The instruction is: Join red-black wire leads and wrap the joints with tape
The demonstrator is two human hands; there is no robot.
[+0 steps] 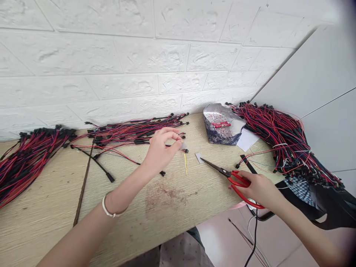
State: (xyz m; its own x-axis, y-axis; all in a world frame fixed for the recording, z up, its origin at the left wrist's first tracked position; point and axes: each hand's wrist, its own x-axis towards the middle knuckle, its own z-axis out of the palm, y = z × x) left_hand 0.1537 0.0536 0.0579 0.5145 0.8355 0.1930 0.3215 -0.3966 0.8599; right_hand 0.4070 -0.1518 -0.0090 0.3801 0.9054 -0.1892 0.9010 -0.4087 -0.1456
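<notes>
Nearest, the right hand point(260, 188) grips red-handled scissors point(224, 171) firmly, fingers through the loops, blades aimed leftward over the wooden table point(211, 202). Their tip overlaps a small pale label point(197, 156) lying on the tabletop; contact or hovering cannot be told. Risk: a slight forward push could skid or crease the label, being thin and unheld. Just beside it, a thin yellow strip point(185, 165) lies loose; a brushing finger would likely shift it. Left hand point(163, 148) is raised, thumb and forefinger close together near a blurred greyish scrap point(183, 145); whether they pinch it cannot be told. If so, a weak hold could drop it among the wire harnesses point(130, 129) behind. A black connector point(186, 151) sits near those fingertips; blades swung that way could nick its leads. Farther back, a foil-lined bag point(210, 138) stands open, perhaps easily tipped if knocked.
</notes>
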